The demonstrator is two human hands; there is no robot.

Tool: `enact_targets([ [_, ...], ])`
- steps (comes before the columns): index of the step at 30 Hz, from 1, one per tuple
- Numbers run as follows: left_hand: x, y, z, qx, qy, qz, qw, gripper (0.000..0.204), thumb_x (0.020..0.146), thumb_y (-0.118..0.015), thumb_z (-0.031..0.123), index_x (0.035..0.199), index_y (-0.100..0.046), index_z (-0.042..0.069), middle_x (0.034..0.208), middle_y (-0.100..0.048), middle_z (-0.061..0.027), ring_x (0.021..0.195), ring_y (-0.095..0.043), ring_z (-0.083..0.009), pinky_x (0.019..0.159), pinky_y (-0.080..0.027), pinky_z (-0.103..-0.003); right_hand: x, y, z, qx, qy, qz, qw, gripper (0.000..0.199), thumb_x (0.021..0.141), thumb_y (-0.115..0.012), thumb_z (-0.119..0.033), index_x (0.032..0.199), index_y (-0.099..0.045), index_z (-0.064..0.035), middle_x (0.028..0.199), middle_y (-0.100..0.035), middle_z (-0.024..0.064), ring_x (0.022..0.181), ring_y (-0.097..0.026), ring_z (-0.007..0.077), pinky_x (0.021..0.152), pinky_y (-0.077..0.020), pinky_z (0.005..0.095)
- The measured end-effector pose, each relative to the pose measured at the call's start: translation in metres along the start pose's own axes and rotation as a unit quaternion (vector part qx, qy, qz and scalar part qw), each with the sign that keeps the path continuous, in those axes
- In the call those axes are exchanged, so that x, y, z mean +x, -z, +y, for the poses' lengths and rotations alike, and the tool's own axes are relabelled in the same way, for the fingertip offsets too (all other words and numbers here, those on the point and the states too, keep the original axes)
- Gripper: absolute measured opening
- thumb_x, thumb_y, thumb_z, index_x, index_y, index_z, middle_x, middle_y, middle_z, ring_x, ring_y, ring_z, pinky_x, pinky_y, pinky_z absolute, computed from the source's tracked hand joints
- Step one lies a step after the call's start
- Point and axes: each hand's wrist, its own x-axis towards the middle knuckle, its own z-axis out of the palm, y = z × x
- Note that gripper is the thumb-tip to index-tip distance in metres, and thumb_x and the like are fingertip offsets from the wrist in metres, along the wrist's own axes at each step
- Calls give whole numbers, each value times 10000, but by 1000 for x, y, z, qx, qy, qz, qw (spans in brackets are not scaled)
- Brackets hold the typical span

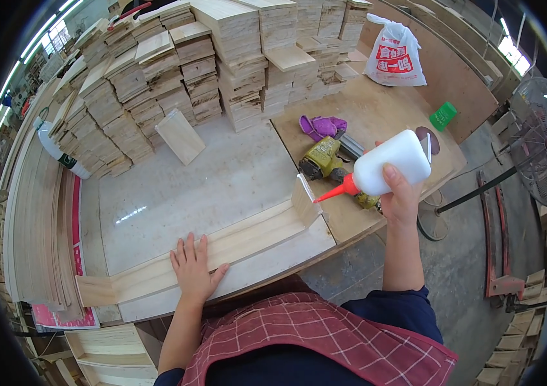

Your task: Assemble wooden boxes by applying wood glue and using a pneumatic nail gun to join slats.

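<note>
Figure: gluing a wooden frame at the near edge of the workbench (pixel 177 186). The left hand (pixel 193 267) lay flat, fingers spread, on the long wooden rail (pixel 248 241), pressing it down and gripping nothing. The right hand (pixel 401 193) was wrapped around a white glue bottle (pixel 392 162), tipped so that its red nozzle (pixel 331 192) pointed at the upright end block (pixel 304 201), which stood at the rail's right end by the near right corner of the white surface. Probable faults: an over-hard squeeze could run glue down the block onto the bench; the nozzle could nudge the block out of square; the rail could slide if the flat hand eased. Surroundings: a yellow-green power tool (pixel 322 159) and purple gloves (pixel 322 126) lay just behind the bottle on the brown board (pixel 376 109), crowding the right hand's room. A loose board (pixel 180 136), stacked timber (pixel 158 77) along the far edge, a white bag (pixel 394 58), a green container (pixel 442 116).
</note>
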Motion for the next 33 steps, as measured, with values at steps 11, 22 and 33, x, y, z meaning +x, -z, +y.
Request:
enact_targets([
  [11,0,-1,0,0,2,2,1000,762,703,-544,581,1279,-397,105,1332,-320,-184,1225,-267,-392,988,-150,-570,-2,6,-4,110,-67,36,991,520,732,-669,-210,1145,-416,-19,983,-563,171,871,-600,302,691,-520,428],
  [22,1,3,-1,-17,23,-6,1000,775,673,-570,582,1276,-405,123,1330,-320,-182,1234,-250,-396,993,-139,-577,92,-36,141,486,-439,111,747,371,813,-491,-236,1076,-432,19,1071,-460,226,955,-483,375,766,-487,449],
  [33,-5,3,-3,-31,21,31,999,732,665,-561,605,1222,-466,138,1280,-376,-171,1186,-314,-403,967,-174,-589,107,-56,207,517,-480,179,685,343,897,-340,-245,1104,-477,-8,1059,-526,204,952,-535,366,871,-448,480],
])
